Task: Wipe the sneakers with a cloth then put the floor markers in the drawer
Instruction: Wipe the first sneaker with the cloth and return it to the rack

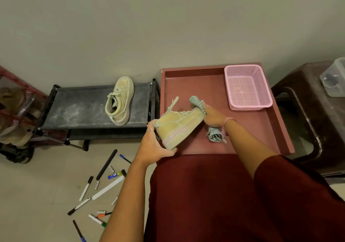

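- Head view: the wiping step is under way. The left hand [152,144] wraps its fingers round the heel of the held sneaker [179,125], lifting it above the near left corner of the red drawer [196,84].
- The right hand [214,116] curls tightly round a pale green cloth [198,103] and presses it against the sneaker's toe; a loose end of the cloth hangs below the wrist.
- The second sneaker [120,100] sits upright on the black shoe rack [82,105], to the left and well apart from the hands. Whether it is already wiped I cannot tell.
- Next move, as I judge it: work the cloth along the sole edge and sides, with the heel grip steady so the shoe doesn't twist.
- The floor markers [97,191] lie scattered on the floor, near left, beside a white stick and a black one. None is in the drawer yet.
- Containers: the drawer holds a pink mesh basket [246,87] at its far right, which looks to have nothing inside.
- A clear plastic tub [333,79] at far right; contents unclear.
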